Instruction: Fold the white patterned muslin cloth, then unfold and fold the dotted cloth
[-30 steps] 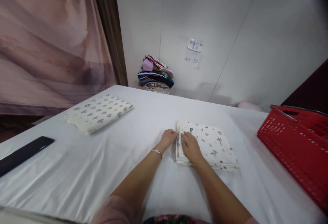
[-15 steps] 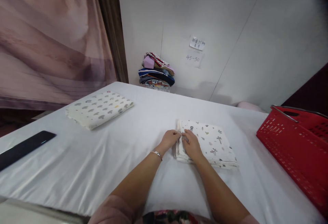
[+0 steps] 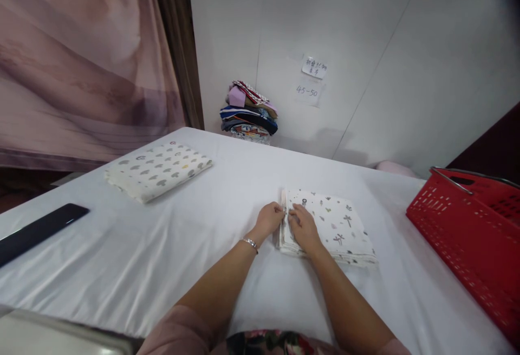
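Two hands meet at the left side of the palm-print cloth (image 3: 331, 225), which lies flat near the middle of the white table (image 3: 170, 252), somewhat toward the right edge. It is folded into a compact, many-layered rectangle, so most of the folding looks done; along its left side the layers do not line up evenly, and that side seems the part left to neaten. The left hand (image 3: 268, 220) has its thumb and fingers together, apparently pinching the layers there. The right hand (image 3: 304, 228) is partly open, fingers bent and a little apart, resting on top just beside that side; whether its fingertips grip any fabric, I cannot tell.

Toward the far left corner, a grey-patterned cloth (image 3: 160, 170) lies folded, its left end ragged. A flat black object (image 3: 40, 231) lies by the left edge, and a red basket (image 3: 467, 241) stands at the right edge.
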A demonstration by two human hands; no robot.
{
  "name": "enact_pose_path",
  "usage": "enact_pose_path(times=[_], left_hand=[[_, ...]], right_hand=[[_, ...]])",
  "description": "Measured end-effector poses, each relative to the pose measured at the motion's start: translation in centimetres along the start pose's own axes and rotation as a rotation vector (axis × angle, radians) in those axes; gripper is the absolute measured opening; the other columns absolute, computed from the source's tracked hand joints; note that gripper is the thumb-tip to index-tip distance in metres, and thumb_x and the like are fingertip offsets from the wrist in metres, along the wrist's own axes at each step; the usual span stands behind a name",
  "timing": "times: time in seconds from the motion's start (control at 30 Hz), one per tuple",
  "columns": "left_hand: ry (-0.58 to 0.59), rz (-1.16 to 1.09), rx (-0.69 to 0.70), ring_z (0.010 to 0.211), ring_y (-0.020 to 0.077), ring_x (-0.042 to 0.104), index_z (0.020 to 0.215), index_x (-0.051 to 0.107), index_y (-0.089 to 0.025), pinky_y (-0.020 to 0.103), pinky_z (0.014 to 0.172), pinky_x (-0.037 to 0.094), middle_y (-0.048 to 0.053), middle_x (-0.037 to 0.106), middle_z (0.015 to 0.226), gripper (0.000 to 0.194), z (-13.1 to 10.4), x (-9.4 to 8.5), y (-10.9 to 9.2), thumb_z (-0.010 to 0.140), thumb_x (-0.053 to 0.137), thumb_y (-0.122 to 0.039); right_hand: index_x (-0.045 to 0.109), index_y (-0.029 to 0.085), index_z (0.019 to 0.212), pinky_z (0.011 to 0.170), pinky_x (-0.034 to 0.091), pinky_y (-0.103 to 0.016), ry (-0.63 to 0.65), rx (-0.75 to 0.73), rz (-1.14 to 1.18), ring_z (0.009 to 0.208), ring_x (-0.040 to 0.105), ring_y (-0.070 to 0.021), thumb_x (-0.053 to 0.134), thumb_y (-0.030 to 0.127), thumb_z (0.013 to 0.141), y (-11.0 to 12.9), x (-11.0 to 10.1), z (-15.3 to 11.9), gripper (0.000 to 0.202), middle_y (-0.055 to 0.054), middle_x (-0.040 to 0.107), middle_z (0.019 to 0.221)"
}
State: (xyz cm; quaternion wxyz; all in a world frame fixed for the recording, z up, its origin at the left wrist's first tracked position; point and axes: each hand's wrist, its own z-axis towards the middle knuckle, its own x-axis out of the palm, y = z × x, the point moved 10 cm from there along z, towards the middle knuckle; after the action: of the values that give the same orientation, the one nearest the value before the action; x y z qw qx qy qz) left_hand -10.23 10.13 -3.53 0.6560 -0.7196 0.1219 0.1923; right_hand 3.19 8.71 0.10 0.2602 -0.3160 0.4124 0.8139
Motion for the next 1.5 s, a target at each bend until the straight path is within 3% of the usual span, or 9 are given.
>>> enact_pose_path(times=[0.17,0.43,0.73,1.03,1.33,1.5], left_hand=[[-0.001,0.057,0.040,0.065,0.0117,0.054,0.069,0.060,-0.018,0.021,0.057,0.036,0.000,0.062,0.069,0.008,-0.3,-0.1,-0.8,0.068,0.052,-0.017],[0.063,0.089,0.041,0.058,0.0122,0.052,0.059,0.058,-0.017,0.022,0.053,0.035,0.000,0.060,0.059,0.025,-0.7,0.5,-1.4,0.074,0.050,-0.035],[0.043,0.129,-0.058,0.058,0.0125,0.053,0.061,0.059,-0.017,0.022,0.051,0.034,0.001,0.062,0.061,0.011,-0.4,0.1,0.0,0.068,0.054,-0.024],[0.012,0.142,-0.080,0.067,0.0151,0.058,0.074,0.061,-0.018,0.023,0.056,0.036,0.003,0.066,0.072,0.024,-0.8,-0.1,-0.1,0.071,0.059,-0.041],[0.036,0.111,-0.054,0.062,0.0122,0.055,0.072,0.063,-0.017,0.021,0.054,0.035,0.001,0.066,0.071,0.013,-1.3,0.6,-0.8,0.069,0.058,-0.029],[0.045,0.027,0.007,0.066,0.0130,0.057,0.070,0.065,-0.017,0.021,0.056,0.037,0.002,0.066,0.069,0.015,-1.9,0.8,-1.9,0.071,0.055,-0.028]], right_hand=[[0.064,0.019,0.092,0.101,0.034,-0.044,0.017,0.013,-0.001,0.117,0.046,-0.0238,0.048,0.025,0.082,-0.3,0.2,0.0,0.020,-0.011,0.056,0.121],[0.065,0.020,0.096,0.102,0.033,-0.045,0.039,0.033,0.018,0.120,0.044,-0.0239,0.048,0.021,0.081,-0.5,0.4,-0.1,0.022,-0.009,0.055,0.123],[0.065,0.019,0.091,0.101,0.034,-0.043,-0.011,0.038,0.076,0.119,0.045,-0.0228,0.048,0.022,0.081,-0.7,0.0,-0.2,0.020,-0.010,0.057,0.121],[0.064,0.019,0.095,0.101,0.034,-0.044,-0.005,0.040,0.048,0.119,0.045,-0.0237,0.048,0.022,0.080,-0.7,0.2,-0.3,0.021,-0.010,0.056,0.122],[0.065,0.018,0.096,0.102,0.034,-0.043,-0.008,0.059,0.081,0.118,0.047,-0.0228,0.048,0.020,0.078,-0.9,0.1,-0.2,0.025,-0.010,0.057,0.121],[0.068,0.020,0.091,0.100,0.036,-0.041,-0.008,0.144,0.195,0.112,0.051,-0.0204,0.042,0.028,0.085,-1.2,-0.3,0.1,0.028,-0.008,0.060,0.117]])
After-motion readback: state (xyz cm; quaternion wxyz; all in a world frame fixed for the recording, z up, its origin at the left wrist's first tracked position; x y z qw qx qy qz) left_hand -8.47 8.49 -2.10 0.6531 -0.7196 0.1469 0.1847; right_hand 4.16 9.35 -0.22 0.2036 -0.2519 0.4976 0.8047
